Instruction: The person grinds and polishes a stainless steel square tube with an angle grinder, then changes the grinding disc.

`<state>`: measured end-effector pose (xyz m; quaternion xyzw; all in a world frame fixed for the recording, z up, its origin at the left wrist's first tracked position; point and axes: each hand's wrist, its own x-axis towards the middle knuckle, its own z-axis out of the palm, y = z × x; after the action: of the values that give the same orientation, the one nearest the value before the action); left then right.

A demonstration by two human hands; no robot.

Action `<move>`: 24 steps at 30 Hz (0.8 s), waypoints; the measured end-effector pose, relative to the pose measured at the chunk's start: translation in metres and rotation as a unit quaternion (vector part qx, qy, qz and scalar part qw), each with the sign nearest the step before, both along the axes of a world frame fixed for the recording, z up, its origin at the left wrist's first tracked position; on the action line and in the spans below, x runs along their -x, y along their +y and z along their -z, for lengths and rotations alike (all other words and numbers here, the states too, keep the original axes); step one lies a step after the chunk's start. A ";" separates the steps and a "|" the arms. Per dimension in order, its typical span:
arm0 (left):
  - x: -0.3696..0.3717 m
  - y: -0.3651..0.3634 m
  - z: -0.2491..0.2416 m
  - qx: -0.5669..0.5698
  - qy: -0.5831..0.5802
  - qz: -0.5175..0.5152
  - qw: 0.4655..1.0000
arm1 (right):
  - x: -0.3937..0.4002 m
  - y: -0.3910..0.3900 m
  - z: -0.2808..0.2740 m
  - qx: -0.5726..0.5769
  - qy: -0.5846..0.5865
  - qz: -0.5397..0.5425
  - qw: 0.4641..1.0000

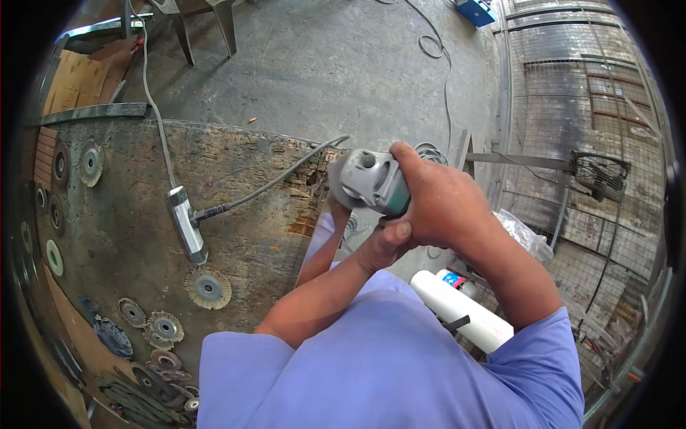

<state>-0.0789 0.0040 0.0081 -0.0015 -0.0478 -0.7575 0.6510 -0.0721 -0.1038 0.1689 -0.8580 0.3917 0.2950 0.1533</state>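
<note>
A grey and green angle grinder (375, 182) is held up in front of my body, beside the corner of a worn wooden bench (243, 171). My right hand (444, 204) wraps round its body, thumb side toward the gear head. Below it, my left hand (388, 242) is closed against the underside of the grinder, with most of its fingers hidden. The disc (336, 182) at the grinder's left looks blurred. Under the disc, a second bit of forearm (323, 256) and purple sleeve shows, like a reflection.
A power strip (187, 225) with a plugged-in cord (286, 174) lies on the bench. Several flap and grinding discs (209, 287) are spread along its left side. A white roll (464, 311) stands by my right elbow, and a fan (600, 175) is by the mesh wall.
</note>
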 end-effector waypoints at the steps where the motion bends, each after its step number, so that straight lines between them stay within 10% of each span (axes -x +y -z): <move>1: 0.004 0.001 0.001 0.004 0.002 0.015 1.000 | -0.001 0.000 0.000 -0.001 0.004 0.002 1.000; 24: -0.001 0.000 -0.002 0.035 -0.020 0.054 0.998 | -0.001 -0.001 -0.007 -0.011 0.036 0.000 0.999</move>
<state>-0.0784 0.0045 0.0101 -0.0118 -0.0866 -0.7895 0.6075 -0.0710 -0.1049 0.1763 -0.8448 0.3938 0.3303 0.1489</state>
